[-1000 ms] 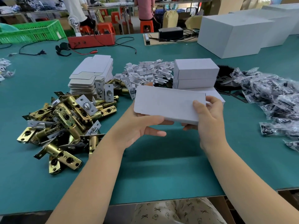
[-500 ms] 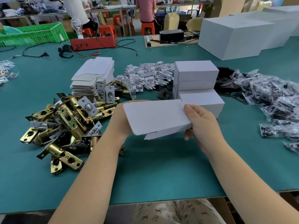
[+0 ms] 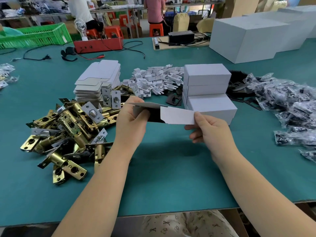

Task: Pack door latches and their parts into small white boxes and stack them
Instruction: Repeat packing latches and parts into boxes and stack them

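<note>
Left hand: the left hand [image 3: 131,117] grips the left end of a small white cardboard box blank [image 3: 177,115], thumb on top and fingers curled underneath, holding it above the table.
Right hand: the right hand [image 3: 209,129] pinches the right end of the same carton between thumb and forefinger, the other fingers loosely curled below.
Carton: partly opened, lying roughly level between the two hands, with a dark hollow showing at its middle; it is in the air over the teal green table mat [image 3: 167,168], in front of the finished boxes.
Finished boxes: a stack of closed small white boxes [image 3: 207,89] stands on the mat just behind the held carton, with the lowest front one nearest the right hand.
Latches: a heap of brass-coloured metal door latches with silver faceplates [image 3: 68,129] lies to the left of the left hand.
Flat blanks: a pile of flat unfolded white cartons [image 3: 99,82] sits behind the latches.
Small parts: a heap of small white card inserts [image 3: 153,80] lies between the flat blanks and the stack; clear plastic bags of dark parts [image 3: 289,106] spread along the right side.
</note>
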Demonstrator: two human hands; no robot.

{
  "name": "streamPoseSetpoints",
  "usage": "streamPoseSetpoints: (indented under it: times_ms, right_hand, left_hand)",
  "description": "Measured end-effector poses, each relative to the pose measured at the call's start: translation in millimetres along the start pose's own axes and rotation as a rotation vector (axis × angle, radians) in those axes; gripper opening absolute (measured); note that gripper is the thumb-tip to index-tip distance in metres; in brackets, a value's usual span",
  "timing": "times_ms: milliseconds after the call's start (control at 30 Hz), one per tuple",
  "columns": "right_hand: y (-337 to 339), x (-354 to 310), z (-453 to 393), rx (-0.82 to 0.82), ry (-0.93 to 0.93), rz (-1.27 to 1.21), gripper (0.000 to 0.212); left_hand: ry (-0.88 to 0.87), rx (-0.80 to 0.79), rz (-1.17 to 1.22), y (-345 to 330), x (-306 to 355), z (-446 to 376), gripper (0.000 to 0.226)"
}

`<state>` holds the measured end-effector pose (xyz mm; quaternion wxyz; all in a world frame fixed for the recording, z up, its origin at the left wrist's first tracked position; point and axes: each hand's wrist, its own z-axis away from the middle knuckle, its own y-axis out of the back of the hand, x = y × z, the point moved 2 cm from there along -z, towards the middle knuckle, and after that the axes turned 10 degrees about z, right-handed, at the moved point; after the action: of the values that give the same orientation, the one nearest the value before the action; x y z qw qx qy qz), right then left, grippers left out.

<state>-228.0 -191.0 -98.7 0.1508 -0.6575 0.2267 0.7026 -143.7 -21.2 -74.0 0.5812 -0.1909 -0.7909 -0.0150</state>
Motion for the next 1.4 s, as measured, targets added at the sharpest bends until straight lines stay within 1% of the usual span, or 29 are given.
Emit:
streamPoseSetpoints:
  times_ms: [67,100,233,300,367,467,533,600,700,767,800,867,900,933,1000,1033,1100,1133,1200,1300,1333,1400]
  right_hand:
    - [2,1,-1,0.024,-0.008,0.030,0.029]
    - [3,1,-1,0.031,-0.008,0.034,0.029]
    - [3,-2,-1,0.039,0.074,-0.036,0.018]
    - [1,-2,0,0.003,0.112,-0.031,0.023]
    - [-2,-1,-1,-0.045,0.099,0.000,0.023]
    - [-5,-1,0,-0.087,0.022,-0.041,0.017]
    - [-5,-1,-1,-0.102,-0.009,-0.087,0.015]
    - [-3,-1,-2,-0.102,0.001,-0.062,0.017]
    - [0,1,-3,-0.085,0.008,-0.040,0.015]
    - [1,3,-4,-0.043,0.015,-0.010,0.014]
    - [2,4,-4,-0.006,0.041,0.049,0.012]
    - [3,4,-4,0.104,0.166,0.251,0.007]
    - [2,2,-2,0.150,0.258,0.330,0.012]
    - [1,0,2,0.169,0.358,0.356,0.018]
    - [-4,-3,10,0.136,0.524,0.334,0.024]
    - [-7,-3,14,0.095,0.567,0.319,0.026]
    - [-11,-1,17,0.009,0.559,0.291,0.031]
    - [-13,-1,18,-0.024,0.546,0.289,0.032]
    - [-14,-1,18,-0.036,0.546,0.286,0.032]
    - [-9,-7,19,0.003,0.538,0.206,0.021]
    - [-8,-8,19,-0.005,0.522,0.148,0.020]
    - [-5,-8,17,-0.030,0.492,0.073,0.021]
  left_hand:
    - [0.018,-0.021,-0.021,-2,-4,2,0.033]
    - [0.027,-0.036,-0.021,-4,-5,3,0.038]
    - [0.027,-0.060,0.050,-8,1,6,0.038]
    - [0.031,-0.026,0.030,-8,2,6,0.044]
    - [0.043,0.047,0.015,-4,3,6,0.055]
    - [0.087,0.105,0.056,-2,-1,4,0.036]
    - [0.054,0.063,0.076,-4,0,6,0.038]
    - [-0.003,-0.007,0.075,-4,-2,6,0.042]
    - [0.037,0.010,0.092,-2,-6,3,0.038]
    - [0.060,0.036,0.060,-2,-6,4,0.039]
    - [0.036,0.039,0.025,-3,-5,5,0.035]
    - [-0.026,0.048,-0.082,-2,-2,6,0.028]
    - [-0.049,0.067,-0.149,0,-2,6,0.025]
    - [-0.072,0.086,-0.215,2,-3,5,0.025]
    - [-0.150,0.076,-0.324,2,-2,7,0.030]
    - [-0.189,0.046,-0.359,0,-1,9,0.032]
    - [-0.225,0.000,-0.399,-3,0,11,0.034]
    - [-0.215,-0.011,-0.404,-5,-1,11,0.036]
    - [-0.139,-0.039,-0.346,-7,-5,11,0.040]
    - [-0.043,-0.095,-0.199,-10,-7,10,0.053]
    - [-0.005,-0.117,-0.137,-10,-7,9,0.053]
    - [0.089,-0.175,0.003,-10,-9,5,0.040]
